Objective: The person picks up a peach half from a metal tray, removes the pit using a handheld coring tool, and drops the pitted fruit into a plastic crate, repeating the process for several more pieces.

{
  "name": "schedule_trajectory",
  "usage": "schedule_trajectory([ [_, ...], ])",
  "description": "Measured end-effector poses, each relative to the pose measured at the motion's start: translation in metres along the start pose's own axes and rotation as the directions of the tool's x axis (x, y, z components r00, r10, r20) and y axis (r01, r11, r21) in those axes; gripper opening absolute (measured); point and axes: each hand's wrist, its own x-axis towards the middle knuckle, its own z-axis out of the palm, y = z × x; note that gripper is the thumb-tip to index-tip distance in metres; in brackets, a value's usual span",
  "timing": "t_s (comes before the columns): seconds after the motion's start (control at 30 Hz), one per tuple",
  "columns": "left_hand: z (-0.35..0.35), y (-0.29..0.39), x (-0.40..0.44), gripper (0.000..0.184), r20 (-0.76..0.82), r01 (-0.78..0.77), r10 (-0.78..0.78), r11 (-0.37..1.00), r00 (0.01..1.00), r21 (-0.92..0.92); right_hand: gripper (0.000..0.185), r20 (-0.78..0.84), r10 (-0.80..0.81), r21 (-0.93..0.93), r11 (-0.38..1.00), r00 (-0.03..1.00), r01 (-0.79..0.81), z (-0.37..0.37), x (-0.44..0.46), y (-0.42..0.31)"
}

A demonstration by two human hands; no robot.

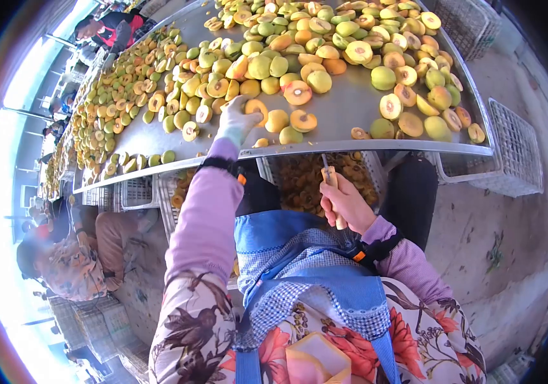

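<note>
My left hand (239,120), in a pale glove, reaches over the metal table (338,118) near its front edge. Its fingers are closed on a cut peach half (257,110) with an orange inner face. Just right of it lie more yellow-green peaches (277,120) and a peach half (303,120). My bare right hand (349,203) is wrapped round the wooden handle of a knife-like tool (330,176), below the table edge and above my lap. A thin metal shaft points up from the handle; its tip is hard to make out.
Peach halves (267,64) are heaped across the table. Under its edge, between my knees, a crate holds dark orange pieces (296,182). Plastic crates (510,150) stand at the right. A seated person (72,256) is at the left, another person (111,31) beyond the table.
</note>
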Motion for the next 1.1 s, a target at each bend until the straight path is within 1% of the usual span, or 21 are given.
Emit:
schedule_trajectory([
  [0.03,-0.005,0.007,-0.015,0.035,0.023,0.140,-0.138,0.955,0.990,-0.262,0.019,-0.005,0.000,0.013,1.000,1.000,0.000,0.001,-0.003,0.000],
  [0.07,-0.008,0.010,-0.030,0.034,0.081,0.272,-0.268,0.823,0.960,-0.499,0.019,-0.008,0.004,0.024,1.000,1.000,-0.004,0.003,-0.006,-0.001],
  [0.1,-0.004,0.005,-0.043,0.032,0.083,0.205,-0.224,0.601,0.971,-0.772,0.019,-0.007,0.007,0.032,0.999,1.000,-0.007,0.006,-0.008,-0.004],
  [0.13,0.005,0.007,-0.059,0.029,0.069,0.123,-0.184,0.300,0.980,-0.946,0.019,0.016,-0.023,-0.019,1.000,1.000,0.023,0.010,-0.010,-0.005],
  [0.2,0.020,0.025,-0.091,0.032,0.158,0.132,-0.302,-0.107,0.940,-0.986,0.019,0.069,-0.068,-0.116,0.990,0.995,0.076,0.020,-0.015,-0.006],
  [0.23,0.025,0.040,-0.107,0.033,0.124,0.110,-0.314,-0.063,0.941,-0.992,0.021,0.108,-0.075,-0.212,0.972,0.991,0.097,0.022,-0.015,-0.010],
  [0.27,0.031,0.046,-0.119,0.034,0.091,0.088,-0.323,-0.022,0.942,-0.996,0.022,0.118,-0.252,-0.335,0.900,0.960,0.278,0.024,-0.011,-0.005],
  [0.3,0.036,0.049,-0.128,0.036,0.068,0.067,-0.337,-0.013,0.939,-0.998,0.023,0.149,-0.418,-0.448,0.779,0.896,0.438,0.028,-0.006,0.000],
  [0.33,0.041,0.053,-0.132,0.043,0.064,0.042,-0.407,-0.064,0.911,-0.997,0.024,0.202,-0.562,-0.545,0.616,0.802,0.569,0.032,-0.003,0.004],
  [0.37,0.044,0.057,-0.138,0.046,0.025,0.036,-0.405,0.021,0.914,-0.999,0.028,0.196,-0.509,-0.561,0.643,0.838,0.521,0.033,-0.004,0.005],
  [0.4,0.046,0.062,-0.143,0.050,-0.014,0.031,-0.397,0.108,0.918,-0.994,0.028,0.210,-0.532,-0.596,0.595,0.820,0.539,0.035,-0.001,0.006],
  [0.47,0.052,0.063,-0.149,0.052,-0.070,0.003,-0.403,0.179,0.912,-0.984,0.027,0.241,-0.573,-0.661,0.494,0.783,0.565,0.036,0.003,0.010],
  [0.5,0.055,0.064,-0.149,0.053,-0.100,-0.012,-0.402,0.214,0.910,-0.977,0.028,0.214,-0.567,-0.681,0.497,0.795,0.538,0.039,0.003,0.008],
  [0.6,0.060,0.067,-0.148,0.056,-0.142,-0.043,-0.442,0.227,0.886,-0.973,0.028,0.163,-0.502,-0.749,0.497,0.850,0.437,0.040,0.002,0.008],
  [0.7,0.056,0.081,-0.153,0.057,-0.029,0.036,-0.427,0.144,0.904,-0.989,0.028,0.087,-0.450,-0.798,0.503,0.889,0.333,0.045,-0.001,0.006],
  [0.8,0.054,0.083,-0.152,0.059,-0.084,0.049,-0.372,0.334,0.924,-0.941,0.028,0.087,-0.431,-0.740,0.576,0.898,0.348,0.047,0.001,0.003],
  [0.83,0.050,0.084,-0.151,0.059,-0.067,0.080,-0.362,0.377,0.930,-0.923,0.028,0.111,-0.430,-0.732,0.575,0.896,0.367,0.045,0.002,0.004],
  [0.93,0.047,0.085,-0.146,0.058,0.006,0.145,-0.396,0.321,0.918,-0.936,0.029,0.211,-0.420,-0.695,0.571,0.883,0.437,0.037,0.004,0.004],
  [0.97,0.042,0.082,-0.146,0.052,0.141,0.238,-0.357,0.246,0.923,-0.939,0.030,0.252,-0.405,-0.675,0.577,0.879,0.460,0.032,0.004,0.004],
  [1.07,0.040,0.065,-0.139,0.045,0.284,0.372,-0.301,0.296,0.910,-0.880,0.031,0.324,-0.354,-0.662,0.577,0.877,0.478,0.022,0.009,0.006],
  [1.1,0.039,0.068,-0.140,0.038,0.258,0.354,-0.277,0.391,0.926,-0.850,0.031,0.338,-0.338,-0.665,0.575,0.878,0.477,0.021,0.010,0.004],
])
